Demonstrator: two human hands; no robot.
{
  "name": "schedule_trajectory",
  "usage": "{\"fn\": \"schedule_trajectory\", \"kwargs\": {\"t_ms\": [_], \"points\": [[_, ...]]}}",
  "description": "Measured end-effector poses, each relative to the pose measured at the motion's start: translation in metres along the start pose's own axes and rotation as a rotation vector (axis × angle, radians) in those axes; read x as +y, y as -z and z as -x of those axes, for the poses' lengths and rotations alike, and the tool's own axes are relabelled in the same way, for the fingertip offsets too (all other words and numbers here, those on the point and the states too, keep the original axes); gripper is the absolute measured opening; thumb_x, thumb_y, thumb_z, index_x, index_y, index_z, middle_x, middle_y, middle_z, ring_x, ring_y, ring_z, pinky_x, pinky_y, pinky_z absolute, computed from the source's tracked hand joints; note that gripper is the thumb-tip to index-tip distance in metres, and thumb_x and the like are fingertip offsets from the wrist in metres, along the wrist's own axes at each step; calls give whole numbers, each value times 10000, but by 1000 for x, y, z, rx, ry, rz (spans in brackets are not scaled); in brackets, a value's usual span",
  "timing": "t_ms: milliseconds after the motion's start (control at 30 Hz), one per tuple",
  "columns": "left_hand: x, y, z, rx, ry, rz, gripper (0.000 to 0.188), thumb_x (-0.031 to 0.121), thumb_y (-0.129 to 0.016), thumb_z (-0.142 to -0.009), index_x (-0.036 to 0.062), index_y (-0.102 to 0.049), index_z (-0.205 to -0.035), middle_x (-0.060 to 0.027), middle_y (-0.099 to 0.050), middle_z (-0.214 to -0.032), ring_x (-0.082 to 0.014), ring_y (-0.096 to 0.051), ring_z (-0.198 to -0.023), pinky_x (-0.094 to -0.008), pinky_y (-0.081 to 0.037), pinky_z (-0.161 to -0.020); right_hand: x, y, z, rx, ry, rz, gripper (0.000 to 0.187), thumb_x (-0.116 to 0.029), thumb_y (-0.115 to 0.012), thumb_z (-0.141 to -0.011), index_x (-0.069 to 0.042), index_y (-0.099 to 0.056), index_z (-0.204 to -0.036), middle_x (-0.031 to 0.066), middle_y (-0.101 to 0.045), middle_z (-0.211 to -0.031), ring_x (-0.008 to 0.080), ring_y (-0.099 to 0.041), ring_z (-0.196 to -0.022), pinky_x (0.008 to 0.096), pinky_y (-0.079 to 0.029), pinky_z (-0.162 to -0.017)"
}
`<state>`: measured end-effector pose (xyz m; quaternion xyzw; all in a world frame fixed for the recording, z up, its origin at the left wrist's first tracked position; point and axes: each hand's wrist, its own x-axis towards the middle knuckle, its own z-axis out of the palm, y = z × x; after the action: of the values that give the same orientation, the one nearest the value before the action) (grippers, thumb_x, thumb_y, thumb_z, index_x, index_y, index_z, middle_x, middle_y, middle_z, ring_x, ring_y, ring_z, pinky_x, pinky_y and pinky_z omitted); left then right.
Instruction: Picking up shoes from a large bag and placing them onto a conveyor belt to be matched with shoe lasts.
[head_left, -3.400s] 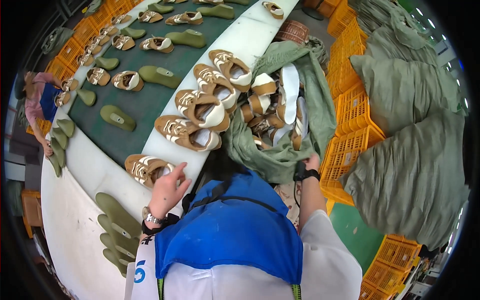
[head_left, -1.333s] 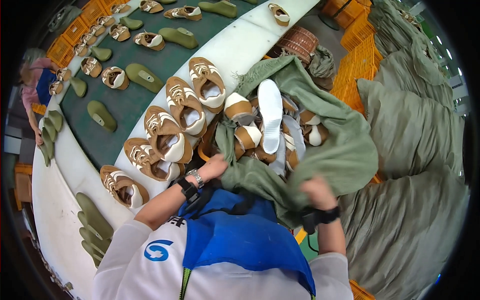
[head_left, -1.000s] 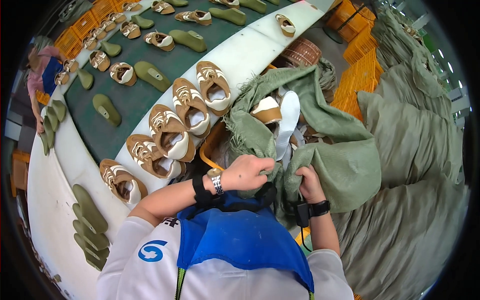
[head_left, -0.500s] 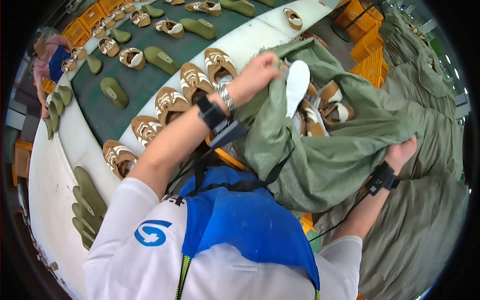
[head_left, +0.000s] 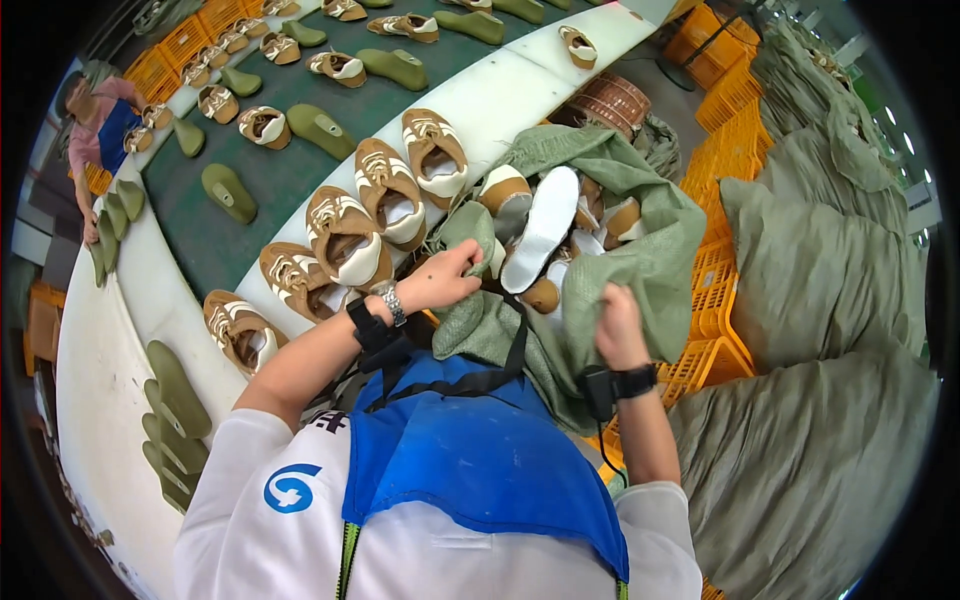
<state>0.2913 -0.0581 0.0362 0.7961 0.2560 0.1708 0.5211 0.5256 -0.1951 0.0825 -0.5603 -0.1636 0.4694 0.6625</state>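
In front of me a green woven sack (head_left: 655, 235) stands with its mouth spread wide. Inside it lie brown-and-white sneakers (head_left: 508, 190) and a white sole-shaped piece (head_left: 543, 230) on top; whether that piece is an insole or a shoe's underside I cannot tell. My left hand (head_left: 447, 276), closed, pinches the sack's rim on its left side. On the near right side, my right hand (head_left: 622, 328) makes a fist around the sack's cloth. Several brown sneakers with white stripes (head_left: 345, 235) stand in a row left of the sack.
The row stands on a white ledge (head_left: 520, 85) beside a dark green belt (head_left: 290, 170) bearing sneakers and green shoe lasts (head_left: 229, 193). Orange crates (head_left: 715, 270) and full grey-green sacks (head_left: 820, 270) stand at right. Another person (head_left: 100, 130) reaches toward lasts at far left.
My left hand has come down and nearer to me along the sack's left rim. My right hand has moved left and inward. The sack's mouth now sits lower, showing more sneakers.
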Motion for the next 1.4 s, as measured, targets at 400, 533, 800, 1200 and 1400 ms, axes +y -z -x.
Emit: {"fn": "schedule_trajectory", "kwargs": {"t_ms": [400,533,800,1200,1400], "points": [[64,-71,-33,-713,-233,-278,505,434,-646,-780,-58,-579,-874,-200,-632,-751,-339,-617,-683,-397,-481,-639,-61,31,-52,-157,527,658,177,-27,-518,-763,26,-599,-911,42,-631,-833,170,-576,-731,269,-454,-716],[61,-79,-13,-863,-241,-217,223,217,-578,-812,3,-593,-871,-195,-621,-780,-396,-585,-739,-430,-475,-673,-98,96,8,288,301,-130,195,-24,-509,-827,-11,-585,-1007,34,-617,-910,155,-577,-763,287,-475,-689],[102,-87,13,-1180,-446,-215,156,87,-533,-734,19,-574,-868,-189,-601,-735,-372,-595,-737,-458,-461,-619,-72,31,99,369,821,1069,173,-27,-563,-837,15,-583,-1003,89,-606,-916,179,-575,-835,279,-461,-757],[111,-78,7,-1271,-529,-306,176,77,-552,-710,28,-570,-878,-162,-612,-715,-369,-605,-720,-464,-464,-606,116,77,-28,-487,-131,1633,604,-274,-668,-739,-92,-442,-1269,194,-624,-969,351,-599,-912,425,-478,-767],[104,-67,11,-1140,-518,-205,221,82,-542,-715,25,-567,-927,-184,-603,-715,-386,-596,-721,-470,-458,-608,86,83,-66,-3,-560,629,283,-309,-600,-857,-46,-617,-962,6,-610,-776,91,-558,-626,228,-463,-552]]}}
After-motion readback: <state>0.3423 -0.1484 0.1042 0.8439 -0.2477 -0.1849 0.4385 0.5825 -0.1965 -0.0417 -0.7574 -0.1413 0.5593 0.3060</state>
